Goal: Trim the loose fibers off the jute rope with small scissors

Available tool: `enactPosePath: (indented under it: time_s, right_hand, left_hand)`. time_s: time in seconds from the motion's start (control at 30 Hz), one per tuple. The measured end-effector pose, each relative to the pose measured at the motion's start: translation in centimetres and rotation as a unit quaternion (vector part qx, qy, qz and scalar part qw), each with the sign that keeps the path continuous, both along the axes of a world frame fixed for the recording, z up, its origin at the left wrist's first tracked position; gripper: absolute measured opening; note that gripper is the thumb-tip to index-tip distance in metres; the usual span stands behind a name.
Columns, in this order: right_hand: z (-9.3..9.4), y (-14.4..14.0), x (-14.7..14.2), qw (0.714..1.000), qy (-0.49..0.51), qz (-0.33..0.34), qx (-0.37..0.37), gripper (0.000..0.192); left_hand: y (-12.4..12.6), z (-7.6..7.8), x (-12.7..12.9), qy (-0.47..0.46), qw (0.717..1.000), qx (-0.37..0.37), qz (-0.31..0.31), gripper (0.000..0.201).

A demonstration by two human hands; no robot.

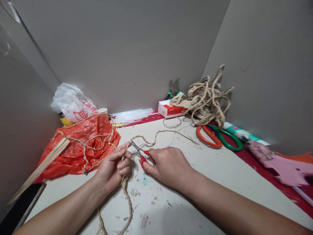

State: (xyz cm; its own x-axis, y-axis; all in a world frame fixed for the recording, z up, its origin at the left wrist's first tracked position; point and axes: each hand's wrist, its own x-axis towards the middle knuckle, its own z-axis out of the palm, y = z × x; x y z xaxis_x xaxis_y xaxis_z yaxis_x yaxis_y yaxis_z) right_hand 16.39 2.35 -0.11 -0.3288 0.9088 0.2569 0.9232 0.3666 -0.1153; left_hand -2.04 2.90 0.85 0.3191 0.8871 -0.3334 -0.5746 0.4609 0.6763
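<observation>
The left hand (112,167) lies at near centre of the table (220,182), fingers curled and pinched around a length of jute twine (126,192). The twine runs from the near edge up through the closed fingers. From there one strand leads left over the orange plastic bag (78,150), and another curves far and right toward the centre of the table.

The right hand (168,166) lies just right of the left hand, fingers closed on the red handles of a small pair of scissors (140,151). The blades point left and far, and their tips sit at the twine just beyond the left fingertips. Whether the blades are parted cannot be told.

A white plastic bag (72,102) sits at far left behind the orange bag. Clear glue sticks (133,115) lie along the far wall, next to a red-and-white box (171,109). A tangled bundle of rope (207,98) rests in the far right corner, with large scissors with orange and green handles (218,137) lying just near of it. A pink cut-out shape (281,164) lies at right. A wooden stick (41,166) leans at left.
</observation>
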Motion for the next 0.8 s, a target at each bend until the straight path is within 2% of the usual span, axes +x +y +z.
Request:
enactPosePath:
  time_s: [0.2,0.43,0.8]
  right_hand:
    - [0.16,-0.08,-0.09,0.999,-0.026,0.004,0.021,0.034]
    - [0.24,0.05,-0.08,0.999,-0.037,0.000,-0.013,0.029]
    - [-0.11,0.41,0.21,0.999,0.035,-0.024,-0.025,0.032]
  left_hand:
    - [-0.02,-0.16,-0.12,-0.009,1.000,0.001,-0.003,0.011]
    - [0.14,-0.28,-0.17,-0.015,1.000,0.003,-0.011,0.012]
    - [0.26,-0.29,-0.18,0.034,0.999,0.028,0.007,0.016]
